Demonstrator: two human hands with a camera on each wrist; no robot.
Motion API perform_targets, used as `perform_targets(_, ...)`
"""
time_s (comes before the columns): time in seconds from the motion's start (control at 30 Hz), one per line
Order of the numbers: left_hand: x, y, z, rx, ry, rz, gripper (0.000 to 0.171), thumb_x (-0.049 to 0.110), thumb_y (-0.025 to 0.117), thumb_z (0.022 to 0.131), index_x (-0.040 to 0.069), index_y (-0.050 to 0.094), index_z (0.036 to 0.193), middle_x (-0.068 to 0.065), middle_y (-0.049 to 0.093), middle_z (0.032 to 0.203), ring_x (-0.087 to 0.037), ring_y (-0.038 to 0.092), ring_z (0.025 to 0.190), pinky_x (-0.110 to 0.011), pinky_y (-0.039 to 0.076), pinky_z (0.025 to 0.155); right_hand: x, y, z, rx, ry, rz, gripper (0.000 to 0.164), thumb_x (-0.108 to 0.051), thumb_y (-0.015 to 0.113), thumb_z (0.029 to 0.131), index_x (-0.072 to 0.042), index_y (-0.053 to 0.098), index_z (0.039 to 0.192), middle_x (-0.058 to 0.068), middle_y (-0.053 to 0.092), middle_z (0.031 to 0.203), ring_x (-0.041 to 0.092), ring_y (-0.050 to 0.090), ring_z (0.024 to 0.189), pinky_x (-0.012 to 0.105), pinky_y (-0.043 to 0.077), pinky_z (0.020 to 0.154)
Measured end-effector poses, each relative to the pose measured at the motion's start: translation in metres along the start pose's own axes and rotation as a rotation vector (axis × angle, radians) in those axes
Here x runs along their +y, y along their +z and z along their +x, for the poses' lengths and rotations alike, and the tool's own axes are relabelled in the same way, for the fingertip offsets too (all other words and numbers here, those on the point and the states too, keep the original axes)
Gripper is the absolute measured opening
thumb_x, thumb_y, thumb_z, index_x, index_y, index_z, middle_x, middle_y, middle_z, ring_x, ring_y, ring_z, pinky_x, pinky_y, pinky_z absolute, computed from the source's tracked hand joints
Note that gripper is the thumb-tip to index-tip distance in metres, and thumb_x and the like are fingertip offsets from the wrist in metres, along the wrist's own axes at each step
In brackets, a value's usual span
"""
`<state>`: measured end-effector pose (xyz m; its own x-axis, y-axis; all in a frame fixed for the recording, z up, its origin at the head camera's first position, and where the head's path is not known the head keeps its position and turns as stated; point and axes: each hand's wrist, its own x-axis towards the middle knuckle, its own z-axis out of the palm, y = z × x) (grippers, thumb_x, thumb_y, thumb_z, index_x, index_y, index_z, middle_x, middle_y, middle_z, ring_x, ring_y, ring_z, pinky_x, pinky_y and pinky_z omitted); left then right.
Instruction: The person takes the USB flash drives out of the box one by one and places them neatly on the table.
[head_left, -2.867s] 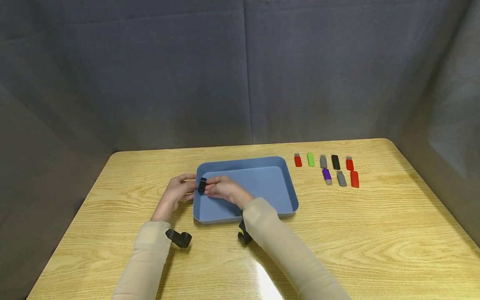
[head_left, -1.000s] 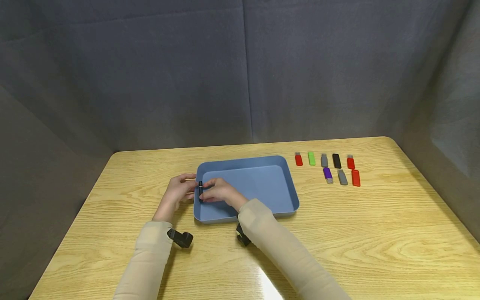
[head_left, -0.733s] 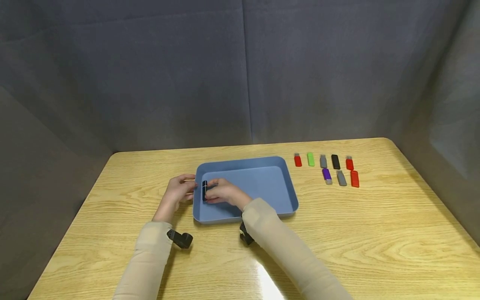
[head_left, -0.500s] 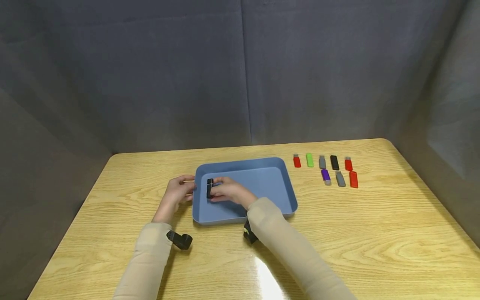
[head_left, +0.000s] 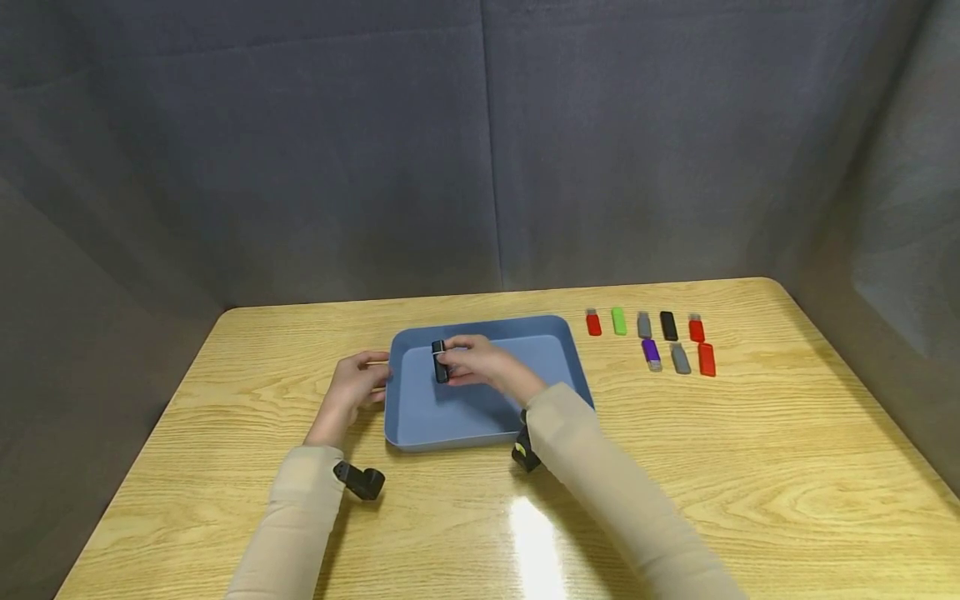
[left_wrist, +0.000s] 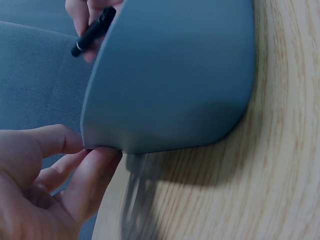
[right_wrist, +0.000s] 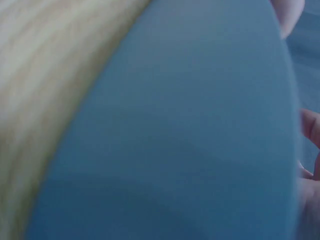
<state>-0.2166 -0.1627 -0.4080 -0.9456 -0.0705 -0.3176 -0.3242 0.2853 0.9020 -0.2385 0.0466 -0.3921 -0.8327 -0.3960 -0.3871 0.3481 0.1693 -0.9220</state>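
Observation:
In the head view, my right hand (head_left: 483, 362) pinches a black USB stick (head_left: 439, 368) above the left half of a shallow blue tray (head_left: 438, 421). The left wrist view shows this USB stick (left_wrist: 92, 32) tilted beyond the tray's rim, with a light band near one end. My left hand (head_left: 354, 383) stays at the tray's left side. Its fingertips (left_wrist: 100, 156) touch the tray's wall (left_wrist: 170, 75) in the left wrist view. In the right wrist view the tray wall (right_wrist: 175, 125) hides most of the right hand (right_wrist: 310, 200), and the USB stick is not visible.
Right of the tray, several USB sticks lie in two rows: red (head_left: 593, 323), green (head_left: 618, 322), grey (head_left: 644, 325), black (head_left: 668, 326), purple (head_left: 650, 353) and more. They rest on the wooden table (head_left: 750, 467). A dark curtain (head_left: 360, 167) stands behind and beside the table.
My right hand has moved from the tray's left wall toward its middle and slightly back, carrying the black USB stick, which has turned in the fingers. The left hand has barely moved.

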Motion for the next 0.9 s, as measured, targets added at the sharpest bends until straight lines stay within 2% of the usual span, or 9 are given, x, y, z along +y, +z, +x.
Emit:
perform_targets(0.23, 0.0, 0.001, 0.001, 0.015, 0.004, 0.004, 0.042, 0.008, 0.052, 0.091, -0.002, 0.052, 0.132, -0.02, 0.062, 0.118, -0.007, 0.063, 0.08, -0.015, 0.053, 0.062, -0.007, -0.026, -0.01, 0.01, -0.034, -0.018, 0.049, -0.013, 0.055, 0.095, -0.001, 0.043, 0.141, 0.023, 0.052, 0.136, 0.016, 0.063, 0.093, 0.026, 0.056, 0.082)
perform_targets(0.33, 0.0, 0.001, 0.0, 0.016, 0.01, 0.009, 0.042, 0.009, 0.053, 0.091, -0.002, 0.052, 0.132, -0.019, 0.063, 0.117, -0.007, 0.063, 0.08, -0.015, 0.053, 0.062, -0.009, -0.037, -0.016, 0.011, -0.047, -0.034, 0.051, -0.013, 0.054, 0.096, 0.0, 0.04, 0.143, 0.023, 0.05, 0.139, 0.023, 0.061, 0.107, 0.03, 0.054, 0.09)
perform_targets(0.43, 0.0, 0.001, 0.0, 0.02, 0.013, 0.01, 0.042, 0.009, 0.054, 0.09, -0.003, 0.052, 0.131, -0.018, 0.064, 0.113, -0.007, 0.063, 0.078, -0.015, 0.053, 0.062, -0.01, -0.047, -0.023, 0.012, -0.066, -0.044, 0.053, -0.012, 0.053, 0.096, -0.005, 0.036, 0.146, 0.022, 0.046, 0.139, 0.026, 0.057, 0.113, 0.036, 0.05, 0.098)
perform_targets(0.5, -0.001, 0.0, 0.0, 0.023, 0.014, 0.011, 0.042, 0.009, 0.054, 0.09, -0.003, 0.052, 0.131, -0.017, 0.064, 0.112, -0.006, 0.063, 0.078, -0.015, 0.054, 0.062, -0.009, -0.054, -0.027, 0.016, -0.082, -0.052, 0.053, -0.011, 0.052, 0.097, -0.01, 0.036, 0.147, 0.02, 0.046, 0.136, 0.024, 0.057, 0.11, 0.037, 0.049, 0.099)
perform_targets(0.6, -0.001, -0.001, 0.0, 0.03, 0.016, 0.012, 0.042, 0.009, 0.054, 0.091, -0.002, 0.052, 0.131, -0.019, 0.063, 0.114, -0.006, 0.063, 0.077, -0.015, 0.053, 0.062, -0.007, -0.064, -0.032, 0.029, -0.105, -0.062, 0.05, -0.009, 0.051, 0.097, -0.013, 0.039, 0.146, 0.013, 0.05, 0.123, 0.016, 0.058, 0.098, 0.033, 0.052, 0.094)
perform_targets(0.73, -0.002, -0.003, -0.001, 0.036, 0.016, 0.009, 0.042, 0.009, 0.054, 0.091, -0.002, 0.052, 0.131, -0.02, 0.064, 0.115, -0.004, 0.063, 0.075, -0.015, 0.053, 0.061, -0.002, -0.08, -0.038, 0.04, -0.127, -0.061, 0.047, -0.007, 0.05, 0.097, -0.007, 0.042, 0.143, 0.004, 0.055, 0.105, 0.008, 0.06, 0.085, 0.026, 0.055, 0.084)
perform_targets(0.9, -0.002, -0.004, -0.003, 0.03, 0.017, -0.011, 0.042, 0.009, 0.054, 0.091, -0.004, 0.052, 0.131, -0.01, 0.064, 0.102, -0.004, 0.062, 0.073, -0.015, 0.053, 0.062, 0.002, -0.099, -0.045, 0.074, -0.119, -0.076, 0.047, -0.007, 0.05, 0.097, -0.004, 0.041, 0.143, 0.001, 0.056, 0.101, 0.005, 0.061, 0.082, 0.023, 0.055, 0.081)
